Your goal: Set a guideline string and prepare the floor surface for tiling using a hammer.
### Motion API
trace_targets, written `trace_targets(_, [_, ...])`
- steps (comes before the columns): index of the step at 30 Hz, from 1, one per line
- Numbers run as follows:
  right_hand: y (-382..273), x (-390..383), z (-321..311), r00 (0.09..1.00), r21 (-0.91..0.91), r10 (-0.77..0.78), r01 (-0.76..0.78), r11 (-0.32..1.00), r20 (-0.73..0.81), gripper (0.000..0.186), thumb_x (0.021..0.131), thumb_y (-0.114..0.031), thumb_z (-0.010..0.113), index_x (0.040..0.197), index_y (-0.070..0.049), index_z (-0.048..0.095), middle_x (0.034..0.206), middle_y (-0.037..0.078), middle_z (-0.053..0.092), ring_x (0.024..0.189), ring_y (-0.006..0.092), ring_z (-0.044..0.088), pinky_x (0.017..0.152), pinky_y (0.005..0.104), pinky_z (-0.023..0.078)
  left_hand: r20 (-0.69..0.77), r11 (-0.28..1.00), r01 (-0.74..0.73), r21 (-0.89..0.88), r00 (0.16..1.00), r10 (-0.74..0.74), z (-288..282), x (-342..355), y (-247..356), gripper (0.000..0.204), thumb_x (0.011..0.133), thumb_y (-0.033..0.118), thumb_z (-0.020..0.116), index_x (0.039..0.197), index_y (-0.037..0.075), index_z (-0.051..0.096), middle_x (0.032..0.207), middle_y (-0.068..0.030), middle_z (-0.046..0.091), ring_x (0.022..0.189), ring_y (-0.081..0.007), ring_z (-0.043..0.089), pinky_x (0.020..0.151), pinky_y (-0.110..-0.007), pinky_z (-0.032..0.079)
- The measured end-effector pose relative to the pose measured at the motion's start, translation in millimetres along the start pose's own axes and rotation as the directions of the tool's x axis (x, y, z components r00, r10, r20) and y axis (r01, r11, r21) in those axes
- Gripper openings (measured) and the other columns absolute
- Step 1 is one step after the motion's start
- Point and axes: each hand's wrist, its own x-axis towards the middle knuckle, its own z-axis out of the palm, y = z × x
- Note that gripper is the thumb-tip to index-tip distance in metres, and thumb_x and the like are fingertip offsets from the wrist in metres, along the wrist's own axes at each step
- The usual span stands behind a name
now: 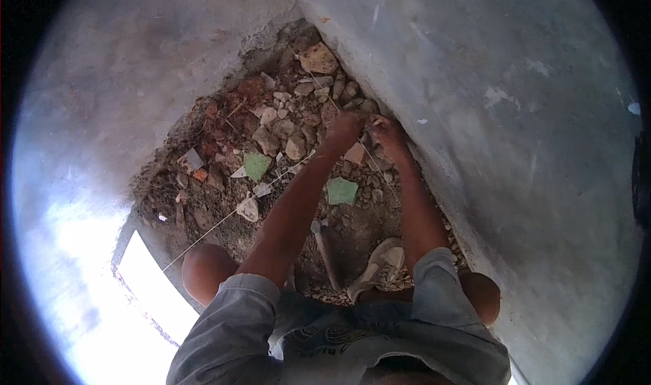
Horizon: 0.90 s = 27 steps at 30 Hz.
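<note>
Both my hands are close together over the rubble near the right wall. My left hand [346, 129] is closed, its fingers curled toward the other hand. My right hand [387, 132] has its fingers pinched together just beside it, close to the wall's foot. A thin pale string [377, 165] passes on a diagonal at my left hand, showing above and below it. Whatever sits between the fingers is too small to make out. A second pale string [215, 228] stretches from the lower left toward my left forearm, which hides its farther part.
Grey plastered walls [515, 127] close in on both sides and meet at the far corner. Stones [295, 147], reddish rubble and green tile pieces [342, 191] cover the ground. A hammer-like tool [327, 256] lies between my knees, beside a sandal [384, 263]. Bright light falls at lower left.
</note>
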Motion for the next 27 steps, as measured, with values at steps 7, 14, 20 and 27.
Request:
trace_targets(7, [-21.8, -12.6, -8.5, 0.975, 0.240, 0.179, -0.206, 0.949, 0.131, 0.024, 0.092, -0.016, 0.065, 0.114, -0.006, 0.066, 0.088, 0.000, 0.060, 0.071, 0.0116, 0.056, 0.065, 0.0261, 0.046, -0.097, 0.997, -0.075, -0.033, 0.993, 0.072, -3.2, -5.4, 10.6, 0.028, 0.098, 0.029, 0.057, 0.111, 0.010, 0.073, 0.102, -0.0172, 0.069, 0.097, -0.0394, 0.066, 0.088, -0.050, 0.052])
trace_targets(14, [-30.4, -14.5, 0.0, 0.970, 0.270, 0.240, -0.239, 0.933, 0.030, 0.017, 0.091, -0.021, 0.071, 0.097, -0.007, 0.064, 0.082, 0.001, 0.060, 0.062, 0.0125, 0.054, 0.057, 0.0286, 0.046, -0.207, 0.954, -0.075, -0.292, 0.978, 0.013, 10.8, -6.9, 5.8, 0.023, 0.096, 0.028, 0.062, 0.107, 0.013, 0.075, 0.096, -0.0174, 0.071, 0.092, -0.0373, 0.068, 0.083, -0.047, 0.053])
trace_targets(20, [-43.8, -15.5, 5.1, 0.977, -0.235, 0.210, -0.214, 0.948, -0.041, 0.010, 0.090, -0.015, 0.061, 0.095, -0.008, 0.065, 0.076, 0.000, 0.058, 0.057, 0.0105, 0.049, 0.048, 0.0286, 0.036, -0.291, 0.960, -0.246, -0.134, 0.936, 0.199, 16.2, -0.9, -6.3, 0.020, 0.092, 0.022, 0.063, 0.106, 0.016, 0.076, 0.100, -0.0166, 0.071, 0.092, -0.0353, 0.069, 0.083, -0.046, 0.054])
trace_targets(27, [-34.3, -8.8, -18.7, 0.957, 0.080, 0.277, -0.284, 0.956, 0.085, 0.015, 0.097, -0.015, 0.056, 0.107, -0.008, 0.065, 0.091, 0.001, 0.062, 0.080, 0.0111, 0.057, 0.064, 0.0274, 0.043, -0.335, 0.951, -0.216, -0.220, 0.933, 0.134, 17.6, 1.6, 2.0, 0.025, 0.086, 0.018, 0.064, 0.109, 0.012, 0.068, 0.102, -0.0163, 0.070, 0.095, -0.0370, 0.069, 0.081, -0.047, 0.055])
